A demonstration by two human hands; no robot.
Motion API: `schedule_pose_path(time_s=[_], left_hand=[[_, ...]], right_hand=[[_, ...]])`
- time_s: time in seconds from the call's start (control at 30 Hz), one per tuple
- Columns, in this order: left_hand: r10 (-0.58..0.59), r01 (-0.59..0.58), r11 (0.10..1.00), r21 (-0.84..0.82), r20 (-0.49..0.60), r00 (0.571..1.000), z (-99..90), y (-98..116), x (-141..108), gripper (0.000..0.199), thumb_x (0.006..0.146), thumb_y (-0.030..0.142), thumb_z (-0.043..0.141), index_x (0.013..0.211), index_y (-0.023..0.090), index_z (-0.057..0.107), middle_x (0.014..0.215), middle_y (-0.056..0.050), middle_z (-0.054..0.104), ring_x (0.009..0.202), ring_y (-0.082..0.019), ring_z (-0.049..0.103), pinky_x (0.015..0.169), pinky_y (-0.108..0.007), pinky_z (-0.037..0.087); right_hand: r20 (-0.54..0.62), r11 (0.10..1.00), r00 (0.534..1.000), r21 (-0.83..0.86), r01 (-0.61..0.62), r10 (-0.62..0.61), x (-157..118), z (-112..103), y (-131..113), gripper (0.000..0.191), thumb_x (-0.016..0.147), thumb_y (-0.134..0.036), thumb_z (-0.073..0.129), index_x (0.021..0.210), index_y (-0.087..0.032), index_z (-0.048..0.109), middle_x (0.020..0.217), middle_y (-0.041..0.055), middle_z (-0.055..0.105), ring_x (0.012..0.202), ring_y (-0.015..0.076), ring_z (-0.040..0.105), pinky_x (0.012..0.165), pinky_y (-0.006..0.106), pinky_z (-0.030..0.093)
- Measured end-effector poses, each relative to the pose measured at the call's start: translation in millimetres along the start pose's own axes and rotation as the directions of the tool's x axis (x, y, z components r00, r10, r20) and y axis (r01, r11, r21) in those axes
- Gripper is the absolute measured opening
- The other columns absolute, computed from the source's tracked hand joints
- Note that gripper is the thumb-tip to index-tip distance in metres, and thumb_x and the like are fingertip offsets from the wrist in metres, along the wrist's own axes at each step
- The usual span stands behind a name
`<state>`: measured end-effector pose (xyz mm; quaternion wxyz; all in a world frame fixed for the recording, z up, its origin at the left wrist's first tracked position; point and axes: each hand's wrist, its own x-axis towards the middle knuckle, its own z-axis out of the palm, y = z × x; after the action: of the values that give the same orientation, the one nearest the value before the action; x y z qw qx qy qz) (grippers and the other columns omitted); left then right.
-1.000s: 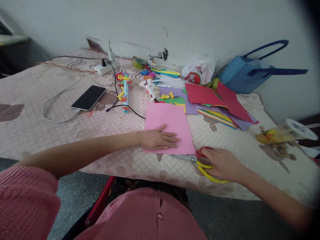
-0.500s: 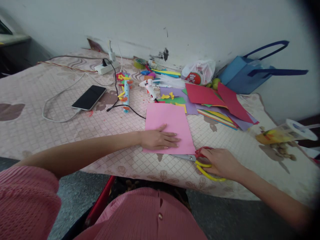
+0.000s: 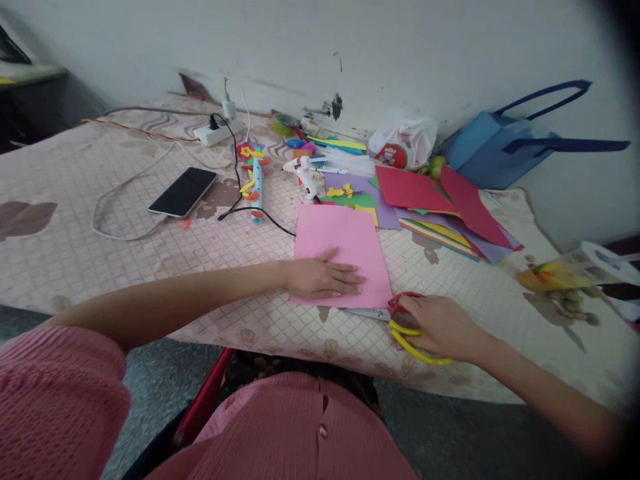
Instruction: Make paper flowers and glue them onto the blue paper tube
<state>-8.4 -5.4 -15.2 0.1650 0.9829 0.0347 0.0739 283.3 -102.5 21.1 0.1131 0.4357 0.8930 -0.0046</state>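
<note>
The pink craft sheet (image 3: 337, 230) lies flat on the desk (image 3: 260, 320), its long axis running away from the body, the left hand (image 3: 325, 277) spread on its near half, grasping nothing. Along its near edge the scissors (image 3: 383, 314) point leftward, handles held in the grip of the right hand (image 3: 445, 325), just beyond the near right corner.

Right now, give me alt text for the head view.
The left hand lies flat on a pink sheet while the right hand holds scissors at the sheet's near edge. Beyond are a glue gun and coloured paper, with a phone to the left.
</note>
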Motion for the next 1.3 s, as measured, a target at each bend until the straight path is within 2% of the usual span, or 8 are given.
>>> schedule_pose_path(time_s=[0.23, 0.47, 0.63, 0.97, 1.13, 1.3], left_hand=[[-0.019, 0.02, 0.999, -0.029, 0.015, 1.0, -0.4, 0, 0, 0.046, 0.096, 0.03, 0.025, 0.142, 0.03, 0.03, 0.149, 0.001, 0.029, 0.141, -0.015, 0.016, 0.111, -0.042, -0.016], [-0.019, 0.018, 0.997, -0.071, -0.009, 1.0, -0.3, 0, 1, 0.045, 0.095, 0.03, 0.03, 0.14, 0.031, 0.034, 0.148, 0.001, 0.033, 0.14, -0.016, 0.019, 0.114, -0.042, -0.007], [-0.008, 0.007, 0.999, -0.053, -0.02, 1.0, 0.1, 1, 0, 0.045, 0.095, 0.029, 0.029, 0.14, 0.03, 0.034, 0.148, 0.0, 0.033, 0.14, -0.017, 0.02, 0.112, -0.043, -0.013], [-0.005, 0.0, 0.997, -0.079, -0.06, 0.998, 2.2, 0, 0, 0.044, 0.094, 0.029, 0.033, 0.138, 0.031, 0.037, 0.146, -0.001, 0.036, 0.139, -0.016, 0.023, 0.112, -0.043, -0.009], [-0.015, 0.013, 0.998, -0.069, -0.028, 0.999, 1.4, 0, 0, 0.045, 0.095, 0.029, 0.031, 0.139, 0.03, 0.035, 0.148, 0.0, 0.033, 0.14, -0.016, 0.019, 0.111, -0.042, -0.013], [-0.028, 0.027, 0.997, -0.073, -0.02, 0.999, 0.0, 1, 1, 0.045, 0.094, 0.029, 0.032, 0.139, 0.032, 0.036, 0.147, 0.0, 0.033, 0.14, -0.016, 0.021, 0.112, -0.043, -0.012]], right_hand=[[-0.013, 1.0, 1.0, -0.017, 0.014, -0.014, -6, 6, 6, 0.031, 0.079, -0.043, 0.057, 0.096, -0.017, 0.052, 0.081, 0.0064, 0.068, 0.071, 0.0219, 0.066, 0.055, 0.028, 0.039], [-0.034, 0.999, 0.999, 0.029, 0.022, -0.021, -3, 0, 0, 0.03, 0.077, -0.04, 0.058, 0.096, -0.018, 0.054, 0.085, 0.0073, 0.068, 0.075, 0.0218, 0.066, 0.058, 0.028, 0.041], [-0.013, 0.999, 1.0, 0.031, 0.023, -0.023, 2, -3, -3, 0.03, 0.076, -0.039, 0.059, 0.096, -0.017, 0.052, 0.083, 0.0066, 0.067, 0.075, 0.0231, 0.066, 0.058, 0.029, 0.04], [0.052, 1.0, 0.999, -0.002, 0.016, -0.016, 1, -1, 0, 0.028, 0.079, -0.039, 0.058, 0.095, -0.018, 0.05, 0.081, 0.005, 0.067, 0.073, 0.0229, 0.066, 0.056, 0.028, 0.037], [0.027, 1.0, 1.0, 0.026, 0.015, -0.016, 3, -3, -4, 0.029, 0.079, -0.04, 0.057, 0.096, -0.018, 0.051, 0.082, 0.0048, 0.067, 0.073, 0.0225, 0.066, 0.056, 0.028, 0.036], [-0.002, 1.0, 1.0, 0.009, 0.019, -0.019, 7, -6, -8, 0.027, 0.078, -0.04, 0.057, 0.093, -0.018, 0.052, 0.077, 0.0051, 0.067, 0.068, 0.022, 0.065, 0.053, 0.028, 0.034]])
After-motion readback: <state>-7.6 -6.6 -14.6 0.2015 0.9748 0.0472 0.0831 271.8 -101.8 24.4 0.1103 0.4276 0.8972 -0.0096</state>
